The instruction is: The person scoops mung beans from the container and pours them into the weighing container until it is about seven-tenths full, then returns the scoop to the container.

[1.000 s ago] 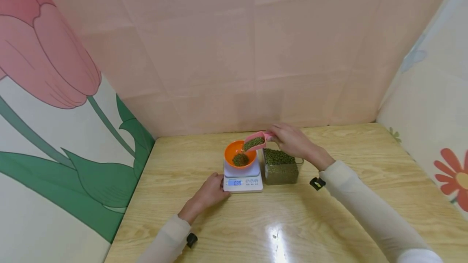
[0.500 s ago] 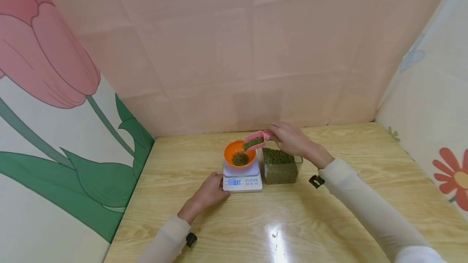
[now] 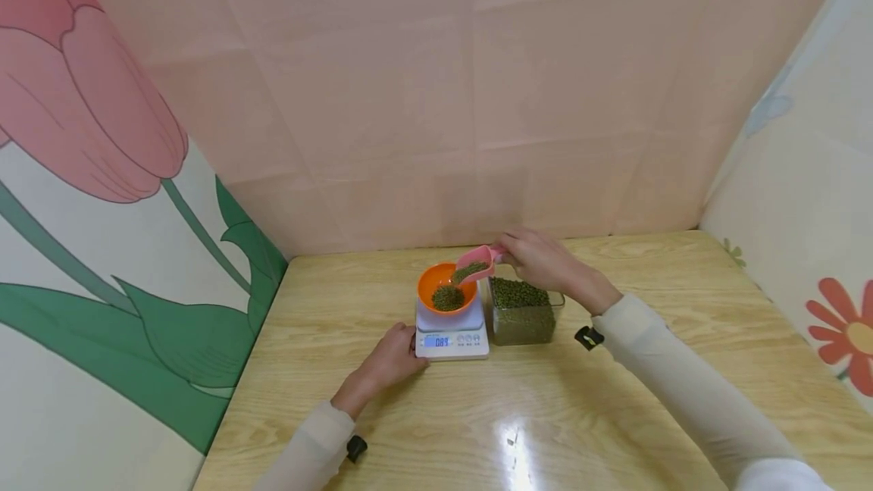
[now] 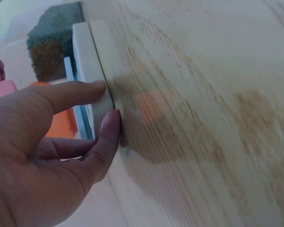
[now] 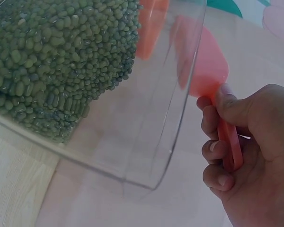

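My right hand (image 3: 539,260) grips the handle of a pink scoop (image 3: 483,254) and holds it tilted over the right rim of an orange bowl (image 3: 427,284). Mung beans (image 3: 470,271) lie at the scoop's lowered lip, and a pile of them (image 3: 448,298) is in the bowl. The bowl stands on a white kitchen scale (image 3: 453,353) with a lit display (image 3: 439,342). My left hand (image 3: 392,358) holds the scale's front left corner between thumb and fingers. The right wrist view shows fingers curled round the scoop handle (image 5: 229,144).
Right of the scale, close beside it, stands a clear container (image 3: 525,328) with many mung beans (image 3: 518,294). Both rest on a wooden table (image 3: 327,301), near the pink covered wall (image 3: 382,173) behind it.
The scoop tips a little further and holds fewer beans; the pile in the bowl looks slightly larger. Digits on the scale's display have changed. My left hand stays in place.
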Demonstrator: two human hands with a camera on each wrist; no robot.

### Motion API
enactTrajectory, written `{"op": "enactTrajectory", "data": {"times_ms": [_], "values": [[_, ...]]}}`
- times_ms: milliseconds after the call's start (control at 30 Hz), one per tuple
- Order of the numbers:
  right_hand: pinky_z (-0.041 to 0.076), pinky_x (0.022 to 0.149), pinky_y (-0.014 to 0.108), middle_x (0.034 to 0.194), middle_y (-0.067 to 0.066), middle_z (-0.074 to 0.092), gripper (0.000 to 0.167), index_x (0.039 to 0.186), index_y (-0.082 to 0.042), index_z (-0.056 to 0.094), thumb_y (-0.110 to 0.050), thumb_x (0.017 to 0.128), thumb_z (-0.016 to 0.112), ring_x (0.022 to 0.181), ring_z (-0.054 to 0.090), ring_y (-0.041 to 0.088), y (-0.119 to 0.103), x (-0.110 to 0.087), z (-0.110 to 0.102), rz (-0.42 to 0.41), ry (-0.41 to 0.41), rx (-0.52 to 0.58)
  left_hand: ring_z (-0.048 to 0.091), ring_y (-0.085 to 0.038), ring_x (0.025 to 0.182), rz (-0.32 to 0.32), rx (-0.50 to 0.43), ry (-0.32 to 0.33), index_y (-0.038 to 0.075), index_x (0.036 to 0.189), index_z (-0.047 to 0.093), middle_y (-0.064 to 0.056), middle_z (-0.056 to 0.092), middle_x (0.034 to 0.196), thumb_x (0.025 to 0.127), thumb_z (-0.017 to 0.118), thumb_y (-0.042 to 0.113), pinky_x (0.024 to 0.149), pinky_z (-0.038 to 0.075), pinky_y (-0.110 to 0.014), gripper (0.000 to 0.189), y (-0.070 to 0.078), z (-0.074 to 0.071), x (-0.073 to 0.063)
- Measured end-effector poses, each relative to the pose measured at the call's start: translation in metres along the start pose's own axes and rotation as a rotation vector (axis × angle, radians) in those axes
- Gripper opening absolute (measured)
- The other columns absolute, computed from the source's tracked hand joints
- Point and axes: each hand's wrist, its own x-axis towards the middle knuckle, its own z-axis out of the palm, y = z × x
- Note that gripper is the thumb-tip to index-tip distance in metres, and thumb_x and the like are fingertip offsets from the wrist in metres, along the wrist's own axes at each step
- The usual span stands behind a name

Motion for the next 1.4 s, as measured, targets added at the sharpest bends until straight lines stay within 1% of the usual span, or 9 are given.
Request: {"op": "enactTrajectory", "data": {"times_ms": [233, 467, 533, 900, 1067, 1200, 1400], "values": [[0.057, 0.086, 0.046, 0.118, 0.01, 0.073, 0.023, 0.125, -0.006, 0.071, -0.018, 0.105, 0.068, 0.101, 0.067, 0.027, -0.0006, 0.0008, 0.0002, -0.019, 0.006, -0.038, 0.047, -0.019, 0.093, 0.001, -0.005, -0.002, 0.001, 0.14, 0.065, -0.008, 0.072, 0.117, 0.092, 0.082, 0.013, 0.078, 0.043, -0.03, 0.052, 0.0002, -0.0001, 0.0], [0.057, 0.081, 0.045, 0.112, 0.011, 0.074, 0.02, 0.119, -0.005, 0.072, -0.018, 0.104, 0.07, 0.097, 0.068, 0.027, -0.0036, 0.0035, -0.0015, -0.039, 0.011, -0.074, 0.046, -0.019, 0.092, 0.002, -0.006, 0.003, 0.0, 0.138, 0.066, -0.007, 0.071, 0.111, 0.092, 0.083, 0.013, 0.076, 0.043, -0.029, 0.051, -0.0005, -0.0005, -0.0001], [0.058, 0.082, 0.045, 0.111, 0.011, 0.074, 0.02, 0.118, -0.005, 0.072, -0.019, 0.104, 0.07, 0.097, 0.068, 0.027, -0.0045, 0.0039, -0.002, -0.039, 0.008, -0.077, 0.046, -0.019, 0.092, 0.002, -0.008, 0.003, 0.0, 0.138, 0.067, -0.007, 0.071, 0.11, 0.092, 0.083, 0.013, 0.075, 0.043, -0.029, 0.051, -0.0003, -0.0005, -0.0002], [0.058, 0.086, 0.047, 0.116, 0.013, 0.074, 0.022, 0.121, -0.003, 0.072, -0.017, 0.104, 0.07, 0.102, 0.068, 0.029, -0.0053, 0.0028, -0.003, -0.037, 0.011, -0.07, 0.047, -0.019, 0.093, 0.003, -0.02, 0.002, -0.001, 0.138, 0.067, -0.009, 0.072, 0.113, 0.092, 0.082, 0.011, 0.077, 0.044, -0.029, 0.05, 0.0008, -0.0006, -0.0012], [0.059, 0.087, 0.047, 0.116, 0.013, 0.074, 0.023, 0.122, -0.003, 0.073, -0.017, 0.104, 0.07, 0.102, 0.069, 0.03, -0.0063, 0.002, -0.0045, -0.036, 0.008, -0.065, 0.047, -0.019, 0.094, 0.009, -0.01, 0.004, 0.0, 0.138, 0.067, -0.011, 0.074, 0.119, 0.092, 0.083, 0.012, 0.08, 0.044, -0.031, 0.05, 0.0014, -0.0008, -0.0014], [0.059, 0.085, 0.046, 0.117, 0.012, 0.075, 0.023, 0.122, -0.004, 0.074, -0.016, 0.103, 0.071, 0.101, 0.069, 0.029, -0.0069, 0.002, -0.0054, -0.06, 0.017, -0.065, 0.048, -0.019, 0.095, 0.01, -0.008, 0.002, 0.001, 0.139, 0.067, -0.011, 0.074, 0.122, 0.092, 0.082, 0.012, 0.082, 0.043, -0.032, 0.05, 0.0012, -0.0008, -0.001], [0.06, 0.086, 0.046, 0.118, 0.014, 0.076, 0.024, 0.123, -0.004, 0.075, -0.012, 0.1, 0.074, 0.101, 0.07, 0.03, -0.0102, 0.0032, -0.007, -0.097, 0.025, -0.076, 0.047, -0.019, 0.093, 0.01, -0.013, 0.001, 0.001, 0.138, 0.067, -0.009, 0.074, 0.119, 0.092, 0.082, 0.012, 0.079, 0.042, -0.031, 0.05, 0.0005, -0.0008, -0.0007]]}}
